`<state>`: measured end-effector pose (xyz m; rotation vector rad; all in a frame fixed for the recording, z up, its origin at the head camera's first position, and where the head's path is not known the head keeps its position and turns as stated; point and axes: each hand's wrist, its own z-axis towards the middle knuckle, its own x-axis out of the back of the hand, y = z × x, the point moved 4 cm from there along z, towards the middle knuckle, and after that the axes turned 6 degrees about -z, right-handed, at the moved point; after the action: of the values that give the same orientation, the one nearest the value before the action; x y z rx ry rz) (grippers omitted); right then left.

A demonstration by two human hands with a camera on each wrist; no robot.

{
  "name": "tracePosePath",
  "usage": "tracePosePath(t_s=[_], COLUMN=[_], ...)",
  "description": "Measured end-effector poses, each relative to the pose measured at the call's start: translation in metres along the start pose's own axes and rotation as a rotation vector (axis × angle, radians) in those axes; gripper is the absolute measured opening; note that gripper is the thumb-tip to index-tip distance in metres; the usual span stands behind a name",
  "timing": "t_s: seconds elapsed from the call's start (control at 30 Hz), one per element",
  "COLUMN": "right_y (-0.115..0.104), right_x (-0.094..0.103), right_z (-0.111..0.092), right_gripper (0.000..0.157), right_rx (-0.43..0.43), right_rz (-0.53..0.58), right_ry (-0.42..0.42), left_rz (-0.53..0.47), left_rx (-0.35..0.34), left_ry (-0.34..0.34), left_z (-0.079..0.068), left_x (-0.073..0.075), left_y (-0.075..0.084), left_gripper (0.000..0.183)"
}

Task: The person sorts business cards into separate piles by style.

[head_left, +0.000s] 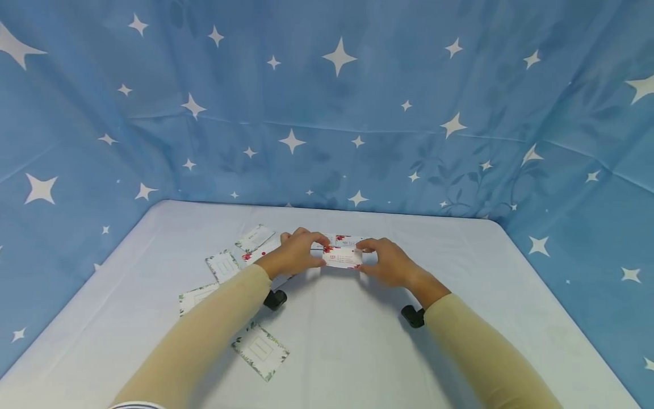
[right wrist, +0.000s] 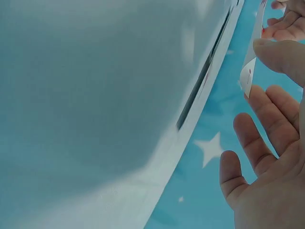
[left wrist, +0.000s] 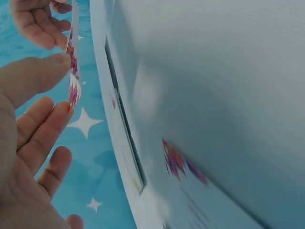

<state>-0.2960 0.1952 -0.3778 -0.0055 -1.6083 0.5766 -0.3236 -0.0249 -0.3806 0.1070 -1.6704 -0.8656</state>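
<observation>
Between my two hands a white card [head_left: 342, 258] with red flowers at its corners and small print is held up above the table. My left hand [head_left: 296, 253] pinches its left end between thumb and fingertips, and my right hand [head_left: 390, 264] pinches the right end the same way. Seen nearly edge-on in the left wrist view, the card [left wrist: 72, 52] bends at the end near the thumb; the card [right wrist: 251, 62] also curves in the right wrist view. Just behind it, similar flowered cards [head_left: 349, 241] lie on the table, partly hidden by it and the left hand.
Left of the hands, several cards lie scattered, among them leaf-bordered cards [head_left: 222, 266] and a red-flowered card [head_left: 261, 250]. Another leaf-bordered card [head_left: 261, 350] lies nearer, beside the left sleeve. The white-covered table [head_left: 357, 352] ends at a blue starred curtain [head_left: 327, 113].
</observation>
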Motion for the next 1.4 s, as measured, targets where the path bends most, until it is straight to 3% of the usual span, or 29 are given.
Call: tracePosePath(t_s=[0.17, 0.43, 0.67, 0.83, 1.03, 1.4], right_y=[0.014, 0.032, 0.036, 0.041, 0.047, 0.055], right_x=[0.008, 0.008, 0.004, 0.004, -0.002, -0.007], right_z=[0.01, 0.027, 0.035, 0.039, 0.045, 0.05], right_gripper=[0.054, 0.053, 0.052, 0.051, 0.054, 0.056], right_rx=[-0.027, -0.094, -0.102, -0.157, -0.157, -0.21], right_rz=[-0.016, -0.015, -0.034, -0.046, -0.045, -0.029], right_ry=[-0.026, -0.061, -0.097, -0.104, -0.126, -0.129], left_rz=[0.025, 0.014, 0.038, 0.027, 0.053, 0.103], left_rx=[0.021, 0.016, 0.077, 0.072, 0.115, 0.113], left_ry=[0.003, 0.018, 0.006, 0.012, 0.01, 0.002], left_z=[0.022, 0.042, 0.052, 0.061, 0.066, 0.073], left_x=[-0.006, -0.013, -0.019, -0.027, -0.035, -0.034], left_y=[0.004, 0.008, 0.006, 0.006, 0.0, 0.001], left_gripper=[0.048, 0.043, 0.043, 0.043, 0.045, 0.05])
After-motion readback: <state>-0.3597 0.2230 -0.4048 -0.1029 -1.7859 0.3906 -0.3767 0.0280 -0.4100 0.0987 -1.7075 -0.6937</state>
